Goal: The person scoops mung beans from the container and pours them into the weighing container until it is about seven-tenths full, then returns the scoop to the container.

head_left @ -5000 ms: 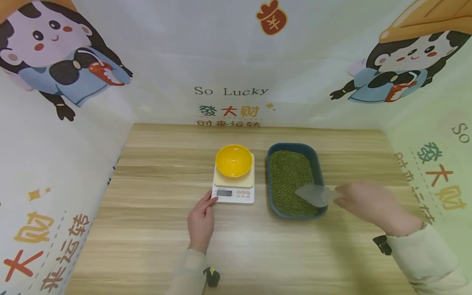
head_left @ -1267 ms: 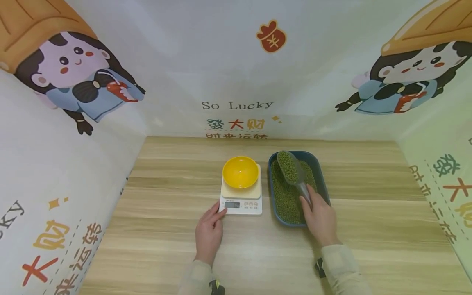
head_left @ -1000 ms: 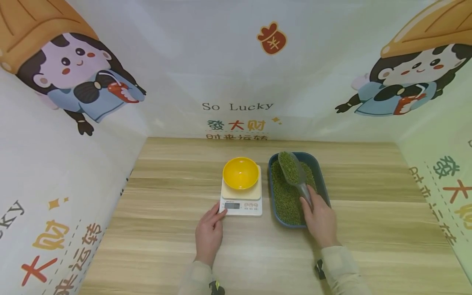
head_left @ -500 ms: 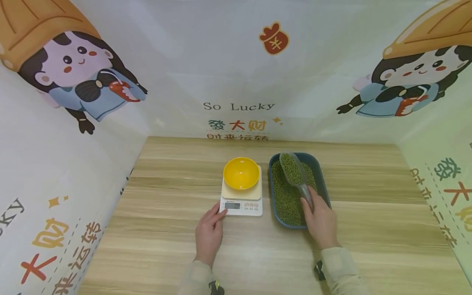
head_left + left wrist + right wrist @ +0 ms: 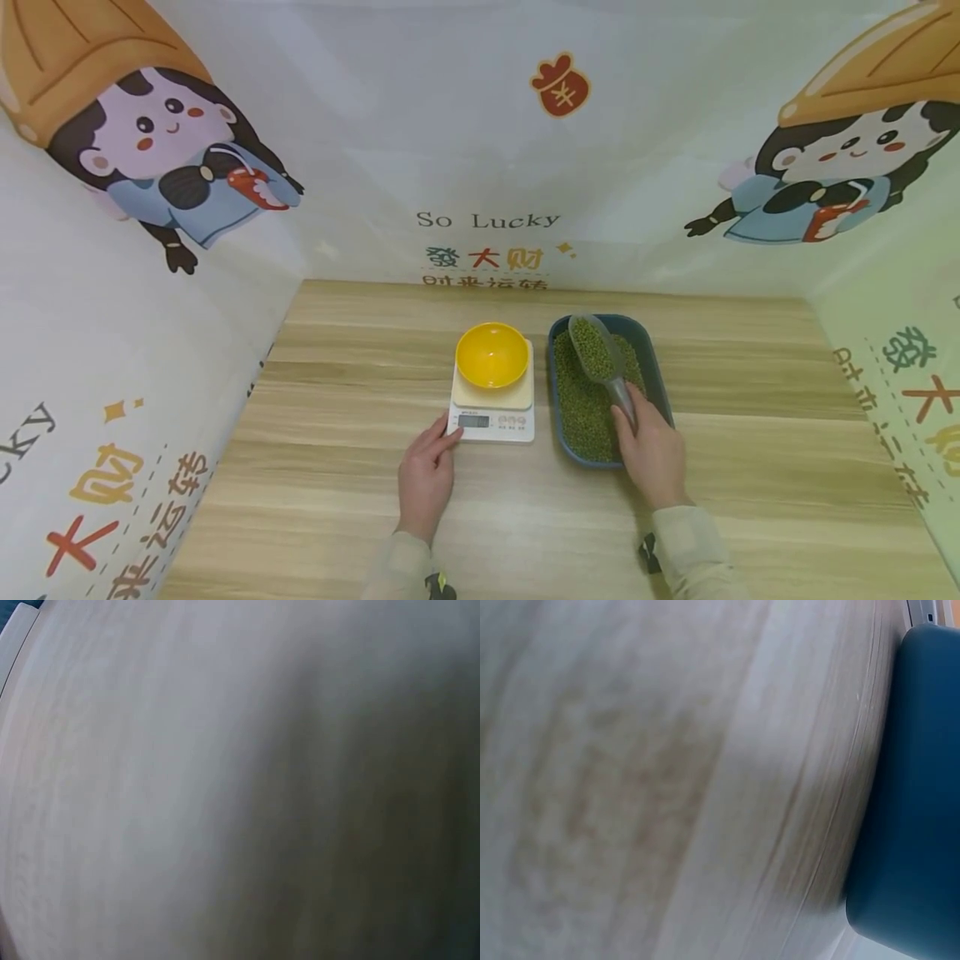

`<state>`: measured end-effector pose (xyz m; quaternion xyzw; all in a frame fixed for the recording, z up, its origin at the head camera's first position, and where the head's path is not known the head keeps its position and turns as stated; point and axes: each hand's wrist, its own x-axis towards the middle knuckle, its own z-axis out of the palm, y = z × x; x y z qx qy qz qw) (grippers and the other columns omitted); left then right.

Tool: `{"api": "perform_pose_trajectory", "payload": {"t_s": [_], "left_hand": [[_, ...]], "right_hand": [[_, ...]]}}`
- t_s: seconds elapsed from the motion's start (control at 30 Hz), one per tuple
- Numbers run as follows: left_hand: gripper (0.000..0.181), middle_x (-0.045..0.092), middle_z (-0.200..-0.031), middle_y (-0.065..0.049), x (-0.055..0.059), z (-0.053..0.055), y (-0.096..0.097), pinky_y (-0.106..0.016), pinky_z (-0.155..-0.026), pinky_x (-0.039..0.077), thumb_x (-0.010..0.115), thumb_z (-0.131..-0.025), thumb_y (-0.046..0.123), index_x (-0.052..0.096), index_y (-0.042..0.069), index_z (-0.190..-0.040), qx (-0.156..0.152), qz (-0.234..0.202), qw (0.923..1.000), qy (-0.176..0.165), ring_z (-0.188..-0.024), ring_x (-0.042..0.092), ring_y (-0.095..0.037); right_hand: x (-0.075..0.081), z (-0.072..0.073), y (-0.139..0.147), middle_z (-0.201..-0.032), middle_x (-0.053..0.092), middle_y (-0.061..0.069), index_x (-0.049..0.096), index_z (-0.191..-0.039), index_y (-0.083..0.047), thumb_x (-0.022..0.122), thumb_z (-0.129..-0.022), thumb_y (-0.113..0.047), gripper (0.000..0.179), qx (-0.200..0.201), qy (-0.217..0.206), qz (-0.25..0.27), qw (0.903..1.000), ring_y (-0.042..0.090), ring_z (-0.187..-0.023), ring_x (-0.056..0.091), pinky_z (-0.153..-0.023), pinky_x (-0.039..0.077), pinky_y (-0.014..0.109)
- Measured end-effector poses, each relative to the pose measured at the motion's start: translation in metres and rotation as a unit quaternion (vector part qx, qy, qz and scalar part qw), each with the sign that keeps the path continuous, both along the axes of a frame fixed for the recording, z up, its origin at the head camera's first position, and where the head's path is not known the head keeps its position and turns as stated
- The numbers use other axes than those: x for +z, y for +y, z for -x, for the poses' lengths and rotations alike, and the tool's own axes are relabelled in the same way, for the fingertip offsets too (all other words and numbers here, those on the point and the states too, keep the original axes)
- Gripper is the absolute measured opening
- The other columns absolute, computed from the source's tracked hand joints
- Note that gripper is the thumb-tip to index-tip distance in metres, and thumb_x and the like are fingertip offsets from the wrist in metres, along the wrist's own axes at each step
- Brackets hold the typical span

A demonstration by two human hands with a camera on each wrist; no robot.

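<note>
My left hand [image 5: 426, 483] lies at the near left corner of a white kitchen scale [image 5: 517, 432], its extended fingers touching that corner. On the scale's platform stands a yellow bowl [image 5: 492, 357] with nothing in it. My right hand [image 5: 654, 454] grips the handle of a grey translucent scoop [image 5: 619, 390], heaped with small green beans [image 5: 594, 348]. The scoop is over the blue tub [image 5: 655, 375], its tip toward the far left rim. More green beans [image 5: 588, 429] fill the bottom of the tub.
The wooden table [image 5: 337, 383] has a printed cloth [image 5: 360, 167] behind it and at both sides. In the right wrist view, the outer wall of the blue tub [image 5: 915, 810] takes up the right side. A white scale edge [image 5: 16, 641] shows in the left wrist view's corner.
Five seconds ago my right hand held the scoop at the tub's right side; it has swung left and now carries beans. Over the last second both hands stay nearly still.
</note>
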<state>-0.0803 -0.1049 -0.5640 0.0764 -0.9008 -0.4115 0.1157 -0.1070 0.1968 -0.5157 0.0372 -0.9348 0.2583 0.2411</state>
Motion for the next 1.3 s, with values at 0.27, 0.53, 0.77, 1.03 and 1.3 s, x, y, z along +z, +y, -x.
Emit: {"api": "perform_pose_trajectory", "payload": {"t_s": [0.27, 0.53, 0.77, 1.03, 1.3], "left_hand": [[0.028, 0.048, -0.129, 0.011, 0.0018, -0.0011, -0.0018, -0.037, -0.101, 0.034, 0.054, -0.085, 0.006, 0.066, 0.022, -0.105, -0.009, 0.001, 1.0000, -0.001, -0.119, 0.043, -0.012], [0.028, 0.048, -0.128, 0.014, -0.0011, 0.0006, -0.0023, -0.035, -0.101, 0.035, 0.055, -0.085, 0.007, 0.066, 0.024, -0.104, -0.007, 0.003, 1.0000, 0.000, -0.118, 0.043, -0.010], [0.028, 0.048, -0.128, 0.013, -0.0003, -0.0001, -0.0013, -0.037, -0.101, 0.035, 0.056, -0.085, 0.008, 0.066, 0.025, -0.105, -0.005, 0.000, 1.0000, -0.002, -0.118, 0.043, -0.011], [0.028, 0.049, -0.128, 0.011, -0.0014, -0.0010, -0.0021, -0.038, -0.100, 0.035, 0.055, -0.085, 0.007, 0.066, 0.024, -0.104, -0.005, -0.006, 0.9999, 0.008, -0.118, 0.043, -0.012], [0.028, 0.048, -0.128, 0.013, -0.0024, -0.0006, -0.0016, -0.040, -0.100, 0.035, 0.056, -0.085, 0.008, 0.066, 0.025, -0.104, -0.004, -0.010, 0.9999, 0.004, -0.119, 0.043, -0.012]], "right_hand": [[-0.0005, 0.0002, -0.0008, -0.094, 0.063, 0.017, 0.052, -0.122, -0.006, 0.059, -0.085, -0.026, 0.043, 0.001, 0.006, -0.010, 0.9999, 0.032, -0.071, 0.060, -0.057, 0.050, 0.046], [0.0000, 0.0008, -0.0011, -0.095, 0.063, 0.017, 0.052, -0.122, -0.006, 0.059, -0.085, -0.027, 0.043, 0.004, 0.014, -0.009, 0.9999, 0.032, -0.073, 0.061, -0.059, 0.050, 0.046], [-0.0022, 0.0002, -0.0006, -0.096, 0.063, 0.017, 0.052, -0.121, -0.006, 0.059, -0.084, -0.026, 0.043, 0.004, 0.018, -0.008, 0.9998, 0.033, -0.074, 0.061, -0.060, 0.049, 0.047], [-0.0031, -0.0001, -0.0012, -0.096, 0.063, 0.017, 0.054, -0.120, -0.006, 0.060, -0.084, -0.026, 0.042, 0.006, 0.024, -0.006, 0.9997, 0.033, -0.074, 0.061, -0.059, 0.049, 0.047], [-0.0025, -0.0003, -0.0011, -0.098, 0.063, 0.017, 0.052, -0.122, -0.007, 0.059, -0.084, -0.028, 0.043, 0.002, 0.012, -0.006, 0.9999, 0.033, -0.075, 0.061, -0.061, 0.050, 0.047]]}}
